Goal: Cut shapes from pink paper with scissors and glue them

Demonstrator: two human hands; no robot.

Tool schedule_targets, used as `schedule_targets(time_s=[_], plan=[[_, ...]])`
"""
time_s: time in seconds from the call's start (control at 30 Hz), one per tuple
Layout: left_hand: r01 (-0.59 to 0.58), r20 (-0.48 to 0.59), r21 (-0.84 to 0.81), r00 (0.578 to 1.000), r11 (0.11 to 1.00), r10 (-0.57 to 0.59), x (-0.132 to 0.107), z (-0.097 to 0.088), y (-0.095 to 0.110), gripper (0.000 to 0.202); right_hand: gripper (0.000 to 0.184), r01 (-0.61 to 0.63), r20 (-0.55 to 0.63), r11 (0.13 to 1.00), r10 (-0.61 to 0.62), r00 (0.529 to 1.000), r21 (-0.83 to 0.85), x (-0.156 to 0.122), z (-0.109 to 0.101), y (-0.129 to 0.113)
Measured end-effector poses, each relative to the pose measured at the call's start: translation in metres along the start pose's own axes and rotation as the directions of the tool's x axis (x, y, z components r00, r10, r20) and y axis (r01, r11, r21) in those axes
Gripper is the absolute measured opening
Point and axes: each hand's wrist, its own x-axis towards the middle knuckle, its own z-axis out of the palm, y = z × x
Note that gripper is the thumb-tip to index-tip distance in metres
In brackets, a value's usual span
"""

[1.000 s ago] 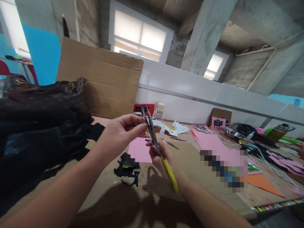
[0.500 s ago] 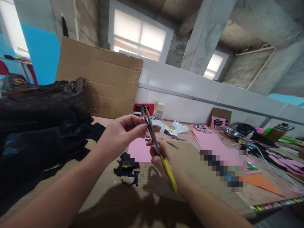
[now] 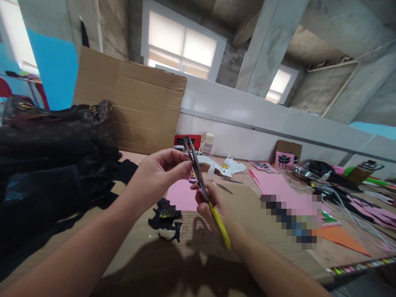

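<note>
My right hand (image 3: 212,202) is closed around a pair of scissors (image 3: 200,179) with a yellow handle. The metal blades point up and away, slightly parted at the tips. Beside the blades, my left hand (image 3: 165,167) pinches with thumb and forefinger; whatever lies in the pinch is too small or hidden to name. Below the hands, torn black scraps (image 3: 165,218) with a glittery yellowish patch lie on the brown cardboard (image 3: 139,255). A pink sheet (image 3: 182,196) lies behind them, partly covered by my hands.
Tweezers (image 3: 224,188), a small glue bottle (image 3: 228,161) and white paper lie beyond my hands. Pink sheets (image 3: 272,181) and an orange sheet (image 3: 343,239) are on the right, near cables. A brown handbag (image 3: 58,128) and upright cardboard (image 3: 139,103) stand left.
</note>
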Motion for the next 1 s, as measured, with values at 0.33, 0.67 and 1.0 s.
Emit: schedule_targets(time_s=[0.33,0.67,1.0], plan=[[0.000,0.002,0.001,1.000,1.000,0.000,0.0009,-0.0011,-0.0005,0.008,0.048,0.002,-0.006,0.995,-0.001,1.000,0.096,-0.0001,0.0010,0.0017],[0.010,0.014,-0.031,1.000,0.999,-0.010,0.0009,0.0002,0.0003,0.006,0.045,-0.018,-0.014,0.996,0.020,1.000,0.090,-0.0019,0.0009,0.0007],[0.000,0.008,-0.017,1.000,1.000,0.000,0.0003,-0.0002,0.0015,0.007,0.045,-0.041,-0.036,0.998,0.042,0.998,0.045,-0.0008,-0.0005,-0.0028]])
